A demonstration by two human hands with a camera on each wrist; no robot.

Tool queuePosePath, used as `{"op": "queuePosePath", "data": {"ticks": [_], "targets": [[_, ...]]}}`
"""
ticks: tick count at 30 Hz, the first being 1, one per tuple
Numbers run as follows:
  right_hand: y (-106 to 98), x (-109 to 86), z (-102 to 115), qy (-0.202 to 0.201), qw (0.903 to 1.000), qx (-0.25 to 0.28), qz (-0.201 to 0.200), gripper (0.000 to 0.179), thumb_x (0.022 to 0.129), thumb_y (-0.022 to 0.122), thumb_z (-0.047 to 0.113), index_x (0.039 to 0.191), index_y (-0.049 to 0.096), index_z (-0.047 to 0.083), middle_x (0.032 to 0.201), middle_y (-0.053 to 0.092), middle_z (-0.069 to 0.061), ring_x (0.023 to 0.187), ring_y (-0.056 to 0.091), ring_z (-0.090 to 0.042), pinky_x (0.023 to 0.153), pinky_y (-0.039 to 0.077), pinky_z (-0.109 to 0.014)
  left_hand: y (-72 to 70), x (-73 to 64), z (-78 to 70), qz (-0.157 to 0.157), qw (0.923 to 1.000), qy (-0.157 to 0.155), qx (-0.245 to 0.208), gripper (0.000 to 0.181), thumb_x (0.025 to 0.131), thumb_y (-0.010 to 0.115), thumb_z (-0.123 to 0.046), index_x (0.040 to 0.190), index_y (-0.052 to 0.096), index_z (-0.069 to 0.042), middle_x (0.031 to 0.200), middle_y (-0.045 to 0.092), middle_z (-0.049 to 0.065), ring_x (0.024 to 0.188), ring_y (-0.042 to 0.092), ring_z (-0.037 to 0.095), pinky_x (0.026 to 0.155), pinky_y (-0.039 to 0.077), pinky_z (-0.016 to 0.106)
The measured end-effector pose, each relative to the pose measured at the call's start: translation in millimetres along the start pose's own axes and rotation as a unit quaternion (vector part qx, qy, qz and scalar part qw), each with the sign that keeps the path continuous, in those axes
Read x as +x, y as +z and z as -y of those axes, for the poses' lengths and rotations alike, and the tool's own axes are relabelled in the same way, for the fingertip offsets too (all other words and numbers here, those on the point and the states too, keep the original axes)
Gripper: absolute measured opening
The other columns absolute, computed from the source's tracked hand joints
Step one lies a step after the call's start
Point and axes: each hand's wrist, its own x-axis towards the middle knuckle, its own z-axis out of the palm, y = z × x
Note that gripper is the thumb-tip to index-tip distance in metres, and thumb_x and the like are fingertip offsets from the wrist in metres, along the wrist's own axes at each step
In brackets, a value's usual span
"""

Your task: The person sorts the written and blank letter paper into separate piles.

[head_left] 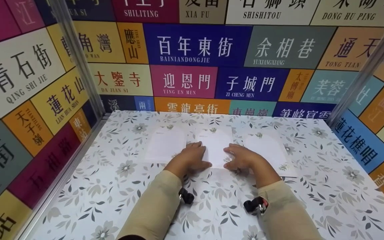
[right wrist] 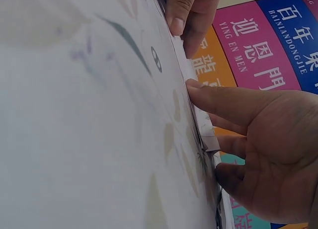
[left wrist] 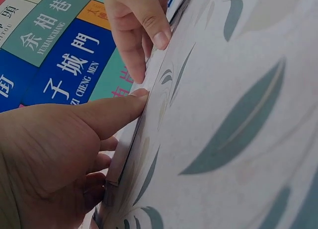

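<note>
In head view, can read "YING EN MEN" on wall (head_left: 183,81). Can see middle card (head_left: 214,146) on table (head_left: 217,213), long axis pointing to wall, with left hand (head_left: 191,156) and right hand (head_left: 245,158) touching its sides, thumbs apart from fingers. In left wrist view, can read "ZI CHENG MEN"; in right wrist view, "BAINIANDONGJIE".

The counter (head_left: 212,210) is displaying a grey floral print (head_left: 125,168) on white. A left paper (head_left: 165,143), a middle paper (head_left: 215,145) and a right paper (head_left: 267,150), all white, are lying on it side by side. Each is bearing a small motif (head_left: 213,130) at its far edge.
</note>
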Motion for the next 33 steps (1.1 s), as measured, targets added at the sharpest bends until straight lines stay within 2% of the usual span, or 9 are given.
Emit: {"op": "queuePosePath", "data": {"ticks": [7, 14, 17, 23, 27, 33], "targets": [[0.3, 1.3, 0.7, 0.007, 0.9998, 0.015, -0.01, 0.071, 0.096, 0.079, 0.035, 0.16, 0.052, 0.019, 0.18, 0.023, -0.012, 0.168, 0.014, -0.04, 0.137, 0.014, -0.06, 0.2, 1.7, -1.7, -0.013, 0.9999, -0.003, 0.004, 0.08, 0.099, 0.07, -0.056, 0.163, 0.045, -0.015, 0.178, 0.03, 0.011, 0.166, 0.024, 0.035, 0.136, 0.025, 0.051], [3.6, 3.6, -0.4, 0.005, 0.9989, 0.005, -0.046, 0.066, 0.093, 0.082, 0.039, 0.153, 0.061, 0.019, 0.166, 0.035, -0.021, 0.151, 0.042, -0.044, 0.127, 0.038, -0.058, 2.0, 4.5, -2.5, -0.042, 0.999, -0.011, 0.007, 0.074, 0.096, 0.075, -0.055, 0.157, 0.055, -0.017, 0.174, 0.04, 0.008, 0.159, 0.033, 0.041, 0.132, 0.032, 0.054], [3.9, 3.2, 1.0, 0.017, 0.998, 0.001, -0.061, 0.065, 0.091, 0.085, 0.04, 0.15, 0.064, 0.022, 0.162, 0.038, -0.022, 0.146, 0.046, -0.042, 0.124, 0.042, -0.056, 2.0, 5.2, -2.3, -0.051, 0.9986, -0.012, 0.004, 0.072, 0.096, 0.076, -0.055, 0.155, 0.058, -0.017, 0.173, 0.042, 0.007, 0.158, 0.035, 0.042, 0.131, 0.033, 0.054], [2.9, 1.7, 4.2, 0.033, 0.9969, -0.007, -0.071, 0.063, 0.089, 0.086, 0.041, 0.146, 0.068, 0.023, 0.154, 0.047, -0.023, 0.137, 0.052, -0.037, 0.122, 0.044, -0.054, 2.1, 4.9, -2.3, -0.057, 0.9984, -0.008, -0.002, 0.07, 0.095, 0.077, -0.053, 0.152, 0.06, -0.016, 0.171, 0.044, 0.008, 0.155, 0.038, 0.04, 0.13, 0.035, 0.052], [2.5, 1.6, 3.7, 0.025, 0.997, -0.018, -0.071, 0.065, 0.089, 0.086, 0.042, 0.147, 0.067, 0.02, 0.154, 0.05, -0.024, 0.139, 0.052, -0.038, 0.124, 0.042, -0.055, 3.0, 3.6, -0.4, -0.064, 0.9979, 0.002, 0.004, 0.07, 0.094, 0.078, -0.054, 0.15, 0.062, -0.015, 0.169, 0.047, 0.01, 0.15, 0.043, 0.037, 0.127, 0.039, 0.049], [-2.5, 0.6, 2.2, 0.021, 0.9975, -0.007, -0.067, 0.075, 0.09, 0.085, 0.044, 0.152, 0.06, 0.008, 0.154, 0.054, -0.025, 0.143, 0.053, -0.041, 0.126, 0.04, -0.057, 2.5, 4.0, 1.2, -0.056, 0.9974, -0.019, -0.041, 0.071, 0.094, 0.074, -0.058, 0.152, 0.061, -0.018, 0.17, 0.045, 0.006, 0.155, 0.039, 0.035, 0.131, 0.035, 0.05]]}}
